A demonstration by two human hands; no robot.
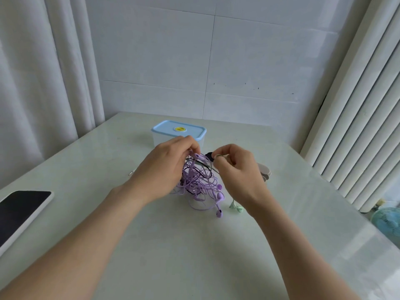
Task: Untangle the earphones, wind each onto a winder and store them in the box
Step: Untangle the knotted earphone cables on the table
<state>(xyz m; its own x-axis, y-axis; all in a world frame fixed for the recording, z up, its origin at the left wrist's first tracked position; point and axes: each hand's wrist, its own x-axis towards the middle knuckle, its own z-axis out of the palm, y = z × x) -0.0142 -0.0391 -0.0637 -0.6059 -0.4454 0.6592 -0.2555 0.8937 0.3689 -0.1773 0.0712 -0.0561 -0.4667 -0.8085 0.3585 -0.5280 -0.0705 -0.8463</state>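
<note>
The left hand pinched a purple end at the top of the tangle of earphones, and the right hand pinched a thin dark cord drawn from it just beside, both raised over the middle of the table. To my eye the job had barely begun, with purple, black and green cords knotted together, their earbuds trailing onto the tabletop, and none wound. The pale winders lay bare behind the right hand, and the box stood lidded toward the far edge.
</note>
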